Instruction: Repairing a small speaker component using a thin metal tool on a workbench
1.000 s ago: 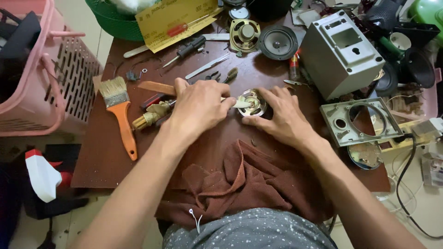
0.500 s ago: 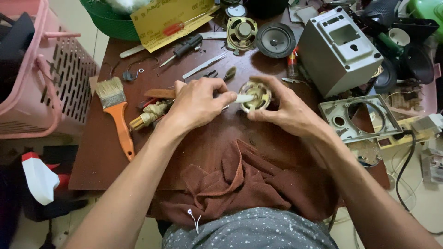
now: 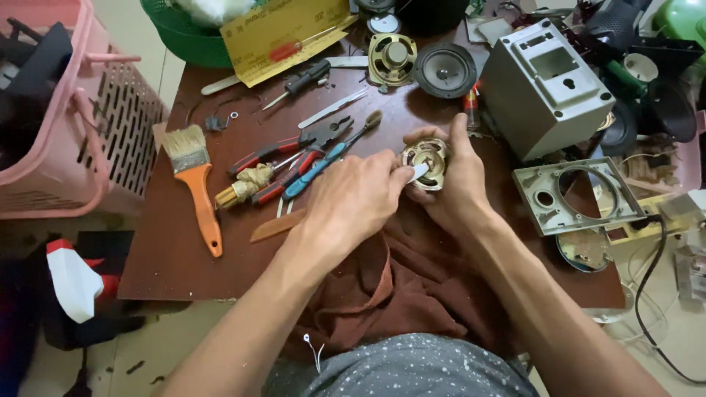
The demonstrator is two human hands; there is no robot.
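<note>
Brass-coloured small speaker frame is gripped around its rim by the right hand, above the table's middle. A thin white tool is pinched by the left hand. Frame judged light, rigid, edge-held best.

orange-handled brush, pink basket, brown table, grey box

Three speakers, one paintbrush

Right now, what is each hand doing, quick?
Left hand: closed, pinching a small white piece against the speaker part.
Right hand: closed around the round metal speaker part.
</note>
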